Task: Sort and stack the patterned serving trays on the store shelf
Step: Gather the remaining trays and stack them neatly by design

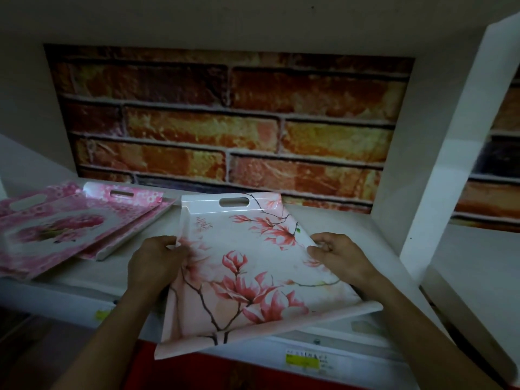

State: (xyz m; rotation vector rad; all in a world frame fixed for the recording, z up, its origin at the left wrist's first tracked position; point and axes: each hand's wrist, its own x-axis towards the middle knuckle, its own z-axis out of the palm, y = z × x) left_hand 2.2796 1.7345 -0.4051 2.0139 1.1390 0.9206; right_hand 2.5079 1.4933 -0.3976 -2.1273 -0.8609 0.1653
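**Near end of magnolia tray, out past the shelf lip**

Tilted and skewed, near-left corner lowest and closest to the camera, far end with its handle slot over the white shelf. Pinched at both long rims: left hand on the left rim, right hand on the right, fingers of each curled onto the edge, both grips towards the far half. Cannot tell whether a second tray of the same print lies beneath the far end.

Just to the left on the same shelf, apart from the held tray: pink blossom trays, loosely fanned, not squared up. Behind, a brick-print back panel; to the right, a white divider. Below the lip, a yellow price label.

Likely mid-placement, sorting by print far from finished.

Risks, as judged from here:
- Slipping out of the pinch, given glossy rims and most of the weight hanging unsupported ahead of the grips; then a drop off the front.
- Clipping the pink pile while being squared up, and pushing that loose fan further askew.
- Knocking the right-hand far corner against the divider if swung that way.
- Landing crooked, leaving an overhang that tips later.
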